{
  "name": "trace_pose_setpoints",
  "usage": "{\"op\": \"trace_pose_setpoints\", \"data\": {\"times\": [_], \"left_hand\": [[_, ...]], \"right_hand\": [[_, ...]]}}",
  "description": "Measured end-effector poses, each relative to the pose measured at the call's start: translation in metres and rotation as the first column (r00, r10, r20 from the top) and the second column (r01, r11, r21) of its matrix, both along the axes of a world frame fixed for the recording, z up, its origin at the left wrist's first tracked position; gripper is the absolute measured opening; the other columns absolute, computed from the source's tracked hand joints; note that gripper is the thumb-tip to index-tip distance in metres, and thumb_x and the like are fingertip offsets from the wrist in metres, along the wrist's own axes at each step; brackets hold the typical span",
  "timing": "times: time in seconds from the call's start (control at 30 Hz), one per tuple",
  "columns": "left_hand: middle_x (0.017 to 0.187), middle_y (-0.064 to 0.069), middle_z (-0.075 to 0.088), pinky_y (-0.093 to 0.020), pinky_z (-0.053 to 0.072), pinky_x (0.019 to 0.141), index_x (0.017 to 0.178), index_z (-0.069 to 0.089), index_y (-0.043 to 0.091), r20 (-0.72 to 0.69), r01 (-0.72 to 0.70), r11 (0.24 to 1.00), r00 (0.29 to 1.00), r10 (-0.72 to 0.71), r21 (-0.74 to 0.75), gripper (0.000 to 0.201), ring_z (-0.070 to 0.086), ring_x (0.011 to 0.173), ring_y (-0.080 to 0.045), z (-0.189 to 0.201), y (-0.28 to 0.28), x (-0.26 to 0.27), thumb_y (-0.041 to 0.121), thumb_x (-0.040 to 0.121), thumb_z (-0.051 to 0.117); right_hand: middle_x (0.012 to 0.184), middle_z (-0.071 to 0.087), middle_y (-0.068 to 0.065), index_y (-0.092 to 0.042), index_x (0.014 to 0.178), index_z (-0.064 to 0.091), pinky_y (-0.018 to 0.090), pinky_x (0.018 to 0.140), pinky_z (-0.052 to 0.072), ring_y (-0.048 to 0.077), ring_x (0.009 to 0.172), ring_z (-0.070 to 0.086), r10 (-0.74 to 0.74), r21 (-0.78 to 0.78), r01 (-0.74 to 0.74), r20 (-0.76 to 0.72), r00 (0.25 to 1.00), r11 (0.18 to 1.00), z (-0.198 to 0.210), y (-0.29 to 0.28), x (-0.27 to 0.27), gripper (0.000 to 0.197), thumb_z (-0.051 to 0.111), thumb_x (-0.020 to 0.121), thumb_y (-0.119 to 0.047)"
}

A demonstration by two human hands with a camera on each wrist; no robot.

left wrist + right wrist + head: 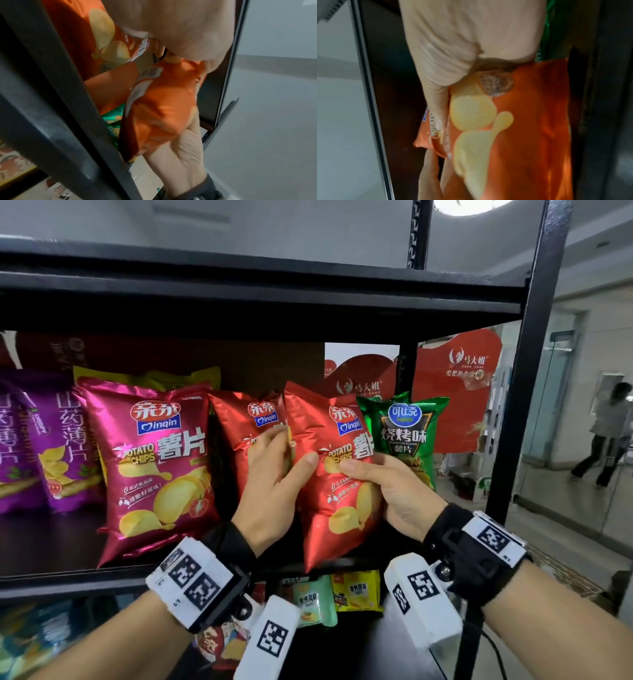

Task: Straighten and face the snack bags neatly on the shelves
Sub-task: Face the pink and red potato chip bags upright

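A red Qinqin potato chip bag (339, 501) stands tilted at the shelf's front, its bottom corner hanging over the shelf edge (68, 580). My left hand (293, 451) grips its left edge, thumb on the front, fingers slipped between it and a second red bag (239, 422) behind. My right hand (363, 470) grips the right edge, thumb on the front. The left wrist view shows the held bag (163, 108) with my right hand (180, 148) on it. In the right wrist view the bag's printed face (522, 135) fills the frame under my thumb (436, 108).
A magenta chip bag (161, 470) and purple bags (51, 440) stand to the left, a green bag (407, 429) to the right against the black upright post (520, 405). The upper shelf board (239, 289) hangs low overhead. Small packs (356, 590) lie on the lower shelf. A person (609, 433) walks far right.
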State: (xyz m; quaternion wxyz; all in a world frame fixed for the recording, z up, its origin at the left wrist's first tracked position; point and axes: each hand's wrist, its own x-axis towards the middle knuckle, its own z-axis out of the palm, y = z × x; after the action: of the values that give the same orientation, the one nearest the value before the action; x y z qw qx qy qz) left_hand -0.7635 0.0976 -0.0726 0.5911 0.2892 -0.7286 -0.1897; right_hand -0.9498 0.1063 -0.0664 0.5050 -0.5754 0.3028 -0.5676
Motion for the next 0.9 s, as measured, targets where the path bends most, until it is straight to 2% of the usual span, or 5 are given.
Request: {"op": "trace_pose_setpoints", "data": {"times": [0.07, 0.17, 0.33, 0.57, 0.9], "left_hand": [[0.136, 0.008, 0.041, -0.018, 0.030, 0.108, 0.137, 0.049, 0.025, 0.002, -0.212, 0.969, 0.977, 0.214, -0.124, 0.067, 0.034, 0.131, -0.009, 0.002, 0.002, 0.009, 0.062, 0.082, 0.052], [0.142, 0.008, 0.030, -0.044, 0.030, 0.116, 0.144, 0.035, 0.017, -0.115, -0.360, 0.913, 0.932, 0.344, -0.190, 0.077, 0.029, 0.138, -0.017, 0.004, 0.001, 0.017, 0.043, 0.079, 0.068], [0.160, -0.009, 0.015, -0.049, 0.019, 0.124, 0.157, 0.010, 0.012, -0.076, -0.408, 0.913, 0.910, 0.408, 0.018, 0.106, 0.014, 0.151, -0.024, 0.006, -0.013, 0.022, 0.017, 0.078, 0.081], [0.155, -0.001, 0.024, -0.043, 0.031, 0.119, 0.158, 0.000, 0.025, -0.018, -0.390, 0.910, 0.918, 0.396, 0.143, 0.116, 0.031, 0.142, -0.021, 0.000, -0.025, 0.025, 0.021, 0.078, 0.084], [0.139, 0.002, 0.048, -0.039, 0.042, 0.107, 0.157, -0.007, 0.032, -0.126, -0.292, 0.886, 0.926, 0.356, 0.360, 0.131, 0.051, 0.123, -0.016, 0.014, -0.063, 0.020, 0.017, 0.070, 0.090]], "right_hand": [[0.103, 0.076, 0.014, -0.009, 0.104, 0.075, 0.035, 0.075, 0.060, 0.025, 0.088, 0.074, -0.103, -0.049, 0.102, -0.017, 0.995, 0.994, 0.006, -0.007, -0.002, 0.037, 0.084, 0.070, -0.021], [0.100, 0.077, 0.007, -0.012, 0.107, 0.071, 0.038, 0.079, 0.059, 0.024, 0.090, 0.074, -0.349, -0.112, 0.342, -0.055, 0.935, 0.933, 0.015, -0.020, -0.002, 0.038, 0.085, 0.072, -0.021], [0.097, 0.076, 0.004, -0.011, 0.106, 0.070, 0.044, 0.084, 0.058, 0.023, 0.090, 0.073, -0.600, -0.158, 0.579, -0.180, 0.780, 0.800, 0.030, -0.056, 0.007, 0.050, 0.090, 0.065, -0.032], [0.109, 0.065, 0.006, -0.007, 0.116, 0.052, 0.046, 0.082, 0.059, 0.024, 0.097, 0.065, -0.647, -0.126, 0.655, -0.371, 0.666, 0.745, 0.034, -0.107, 0.026, 0.079, 0.092, 0.059, -0.045], [0.113, 0.069, 0.008, -0.005, 0.120, 0.055, 0.046, 0.088, 0.057, 0.027, 0.102, 0.067, -0.574, -0.014, 0.603, -0.322, 0.753, 0.798, 0.020, -0.153, 0.025, 0.064, 0.088, 0.071, -0.028]]}}
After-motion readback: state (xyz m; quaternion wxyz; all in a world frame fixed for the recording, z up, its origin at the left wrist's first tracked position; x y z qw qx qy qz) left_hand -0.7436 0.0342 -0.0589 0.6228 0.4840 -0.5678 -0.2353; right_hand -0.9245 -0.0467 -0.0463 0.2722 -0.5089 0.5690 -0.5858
